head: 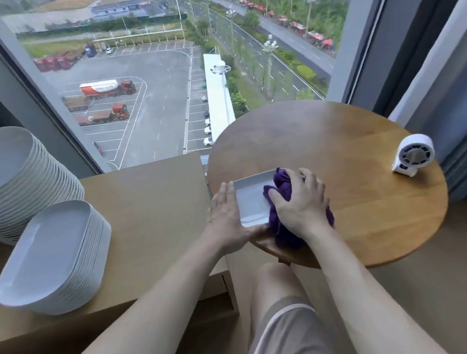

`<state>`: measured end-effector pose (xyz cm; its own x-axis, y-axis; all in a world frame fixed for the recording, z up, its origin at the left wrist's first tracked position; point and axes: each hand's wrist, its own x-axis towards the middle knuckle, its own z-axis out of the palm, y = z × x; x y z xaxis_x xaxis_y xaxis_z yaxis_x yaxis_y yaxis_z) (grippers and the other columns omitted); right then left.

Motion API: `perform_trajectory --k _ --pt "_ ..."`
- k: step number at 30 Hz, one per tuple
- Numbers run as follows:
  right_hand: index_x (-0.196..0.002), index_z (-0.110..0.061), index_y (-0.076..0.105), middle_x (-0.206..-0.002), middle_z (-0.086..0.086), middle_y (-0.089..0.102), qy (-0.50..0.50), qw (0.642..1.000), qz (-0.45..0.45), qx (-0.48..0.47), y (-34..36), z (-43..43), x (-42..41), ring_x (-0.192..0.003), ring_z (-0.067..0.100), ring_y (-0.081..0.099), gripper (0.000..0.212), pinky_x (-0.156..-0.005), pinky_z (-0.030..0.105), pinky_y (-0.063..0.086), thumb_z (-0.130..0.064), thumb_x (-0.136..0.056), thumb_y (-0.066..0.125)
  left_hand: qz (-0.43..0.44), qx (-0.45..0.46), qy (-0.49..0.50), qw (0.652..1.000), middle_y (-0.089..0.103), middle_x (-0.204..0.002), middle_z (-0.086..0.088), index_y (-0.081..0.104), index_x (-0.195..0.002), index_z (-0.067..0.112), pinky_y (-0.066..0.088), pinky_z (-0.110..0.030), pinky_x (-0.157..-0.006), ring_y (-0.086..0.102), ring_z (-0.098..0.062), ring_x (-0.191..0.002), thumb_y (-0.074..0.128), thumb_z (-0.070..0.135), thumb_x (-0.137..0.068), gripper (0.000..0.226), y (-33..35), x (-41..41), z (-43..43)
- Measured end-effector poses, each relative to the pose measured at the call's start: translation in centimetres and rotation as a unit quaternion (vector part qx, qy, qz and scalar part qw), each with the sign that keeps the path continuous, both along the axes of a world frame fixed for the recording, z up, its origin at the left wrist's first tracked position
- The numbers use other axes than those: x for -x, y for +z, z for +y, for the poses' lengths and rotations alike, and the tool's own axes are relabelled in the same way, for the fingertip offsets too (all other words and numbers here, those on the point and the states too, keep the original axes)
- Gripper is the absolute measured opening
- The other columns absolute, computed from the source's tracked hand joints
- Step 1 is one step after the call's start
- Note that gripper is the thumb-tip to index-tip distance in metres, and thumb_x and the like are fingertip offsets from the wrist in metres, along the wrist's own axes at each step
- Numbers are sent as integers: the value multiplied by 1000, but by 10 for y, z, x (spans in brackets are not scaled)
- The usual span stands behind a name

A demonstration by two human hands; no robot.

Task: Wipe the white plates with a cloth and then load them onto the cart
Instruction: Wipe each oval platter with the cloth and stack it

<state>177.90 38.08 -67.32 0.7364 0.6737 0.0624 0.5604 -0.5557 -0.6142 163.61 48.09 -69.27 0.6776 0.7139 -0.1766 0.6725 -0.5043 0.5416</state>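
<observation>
Fingers [313, 182] of right hand [302, 202]: curled round a bunched purple cloth [282, 187], pressed onto the white rectangular plate [251, 204]. Left hand [225, 215]: fingers straight, flat along the plate's left rim. Plate sits on the round wooden table [354, 148], at its near-left edge.

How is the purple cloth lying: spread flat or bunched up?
Bunched up: the purple cloth is crumpled in folds under the right hand, on the white plate.

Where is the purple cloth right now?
In the head view, centre-right: the purple cloth is bunched under the right hand, on the white plate at the near-left edge of the round table.
</observation>
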Motion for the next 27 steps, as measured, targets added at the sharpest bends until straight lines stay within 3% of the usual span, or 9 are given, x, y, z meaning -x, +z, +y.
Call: perform_trajectory --k 3,6,11,13,15,20,24,27 --pt "-155 -34 30 -164 0 18 37 997 -7 63 -9 -4 -4 -152 26 8 67 -123 54 8 -51 -94 54 12 18 4 1000 -17 -173 0 -13 -164 15 0 -38 -130 -13 -17 -159 75 70 -77 135 -3 0 9" --pt "-154 -39 26 -163 -5 17 56 995 -4 77 -13 -8 -8 -150 26 11 70 -120 53 16 -53 -91 54 -13 77 4 997 -15 -173 5 -12 -165 17 3 -35 -130 -10 -11 -159 81 69 -71 142 -6 5 19" --pt "-152 -38 31 -157 -3 26 62 989 -58 124 -18 -4 -13 -140 29 26 66 -114 50 26 -53 -90 51 -109 132 23 985 17 -167 8 10 -163 28 17 -30 -125 17 -12 -154 94 53 -66 131 -19 10 30" --pt "-150 -37 34 -153 1 31 68 982 -80 156 -17 2 -15 -134 32 33 65 -110 50 29 -52 -89 50 -142 139 39 979 30 -151 25 21 -153 42 28 -28 -119 27 -5 -145 98 50 -61 120 -27 11 31" --pt "-146 -35 37 -149 4 36 74 975 -105 183 -15 9 -17 -129 34 37 61 -107 51 31 -51 -88 49 -160 142 41 976 29 -128 43 22 -133 60 28 -20 -107 31 4 -129 95 60 -51 110 -29 11 30" --pt "-134 -34 49 -140 -1 45 93 961 -146 217 -8 22 -22 -122 33 43 50 -101 48 35 -48 -86 51 -170 165 42 971 31 -141 22 16 -143 56 28 -22 -109 31 -2 -133 85 75 -36 128 -33 11 29" --pt "-139 -41 49 -144 -9 46 139 963 -125 193 -1 33 -23 -126 29 43 53 -105 47 34 -46 -87 55 -176 187 56 965 37 -143 13 8 -126 73 38 -39 -119 38 -11 -137 90 71 -40 118 -34 13 25" --pt "-138 -43 52 -146 -15 48 176 964 -108 169 3 45 -14 -129 26 41 53 -108 46 32 -44 -85 59 -188 189 67 962 40 -137 20 11 -115 82 42 -44 -116 41 -15 -137 89 70 -41 108 -30 13 23"
